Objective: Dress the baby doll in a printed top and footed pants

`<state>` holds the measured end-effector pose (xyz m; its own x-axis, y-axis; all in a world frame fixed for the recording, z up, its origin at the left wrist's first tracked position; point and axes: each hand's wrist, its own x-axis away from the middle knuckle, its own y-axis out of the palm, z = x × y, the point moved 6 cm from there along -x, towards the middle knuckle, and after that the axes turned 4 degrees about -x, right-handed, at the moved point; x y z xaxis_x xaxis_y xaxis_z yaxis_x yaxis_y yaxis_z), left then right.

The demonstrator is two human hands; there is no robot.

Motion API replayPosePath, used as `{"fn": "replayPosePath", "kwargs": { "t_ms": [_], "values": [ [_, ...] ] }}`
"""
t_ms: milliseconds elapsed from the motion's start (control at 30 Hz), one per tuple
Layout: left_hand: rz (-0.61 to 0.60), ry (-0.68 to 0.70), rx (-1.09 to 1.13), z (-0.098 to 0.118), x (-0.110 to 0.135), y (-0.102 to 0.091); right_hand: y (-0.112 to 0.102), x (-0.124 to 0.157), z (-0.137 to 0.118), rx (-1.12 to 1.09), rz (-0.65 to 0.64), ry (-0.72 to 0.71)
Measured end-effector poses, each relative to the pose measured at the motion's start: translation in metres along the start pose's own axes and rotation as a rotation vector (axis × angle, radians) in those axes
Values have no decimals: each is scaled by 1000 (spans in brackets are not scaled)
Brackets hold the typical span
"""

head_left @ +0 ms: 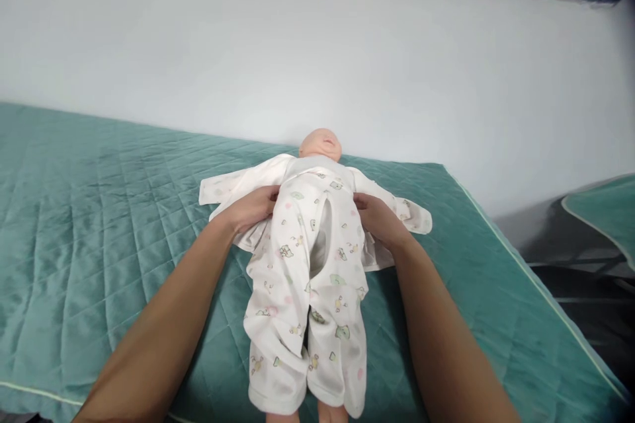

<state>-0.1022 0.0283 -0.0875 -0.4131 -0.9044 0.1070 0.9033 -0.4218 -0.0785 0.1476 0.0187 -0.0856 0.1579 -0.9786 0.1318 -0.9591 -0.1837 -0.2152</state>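
Doll (320,143) on its back on the green quilt (124,225), head toward the pale wall (347,59), 2 feet (282,418) at the near edge of view. Printed white trousers (292,238) cover both legs and reach high up the trunk; long slit at the crotch. White shirt (248,182) spreads out to either side, 2 sleeves flung wide. Left hand (255,206) against 1 side of the trousers near the waist, right hand (377,215) against the other, fingers curled inward. Fingertips of both hidden by cloth: cannot tell how wide either grip is, or whether it has hold of fabric. Second green cover (605,211) at far right, apart.
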Motion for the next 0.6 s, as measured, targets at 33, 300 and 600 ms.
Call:
{"fn": "replayPosePath", "kwargs": {
  "t_ms": [33, 300, 600],
  "values": [
    [-24, -21, 6, -1, 0, 2, 1, -1, -1, 20, -7, -12],
    [83, -67, 253, -2, 0, 9, 6, 0, -8, 61, 4, -81],
    [140, -116, 366, -3, -1, 5, 3, 1, -6, 108, 182, -130]
  ]
}}
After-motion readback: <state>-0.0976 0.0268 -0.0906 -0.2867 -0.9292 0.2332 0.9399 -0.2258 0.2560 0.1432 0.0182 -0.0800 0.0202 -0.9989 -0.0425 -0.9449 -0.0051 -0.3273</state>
